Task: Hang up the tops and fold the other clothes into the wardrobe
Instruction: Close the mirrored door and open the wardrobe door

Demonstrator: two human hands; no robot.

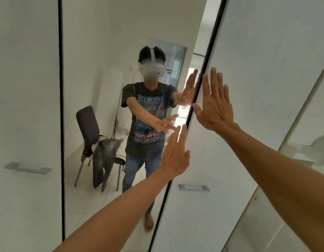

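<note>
I face the white wardrobe with a mirrored door (pixel 106 42) in its middle. My left hand (pixel 174 154) lies flat with straight fingers against the mirror's right edge. Higher up, my right hand (pixel 213 104) presses flat on the neighbouring white door (pixel 248 70), beside the dark gap between the two panels. Neither hand holds anything. In the mirror, grey trousers (pixel 103 159) hang over a dark chair (pixel 88 128) behind me.
A white door with a metal handle (pixel 27 167) stands at the left. Another handle (pixel 193 188) sits on the right door below my hands. A glossy panel (pixel 302 160) at the far right reflects the room. The mirror shows a person wearing a headset.
</note>
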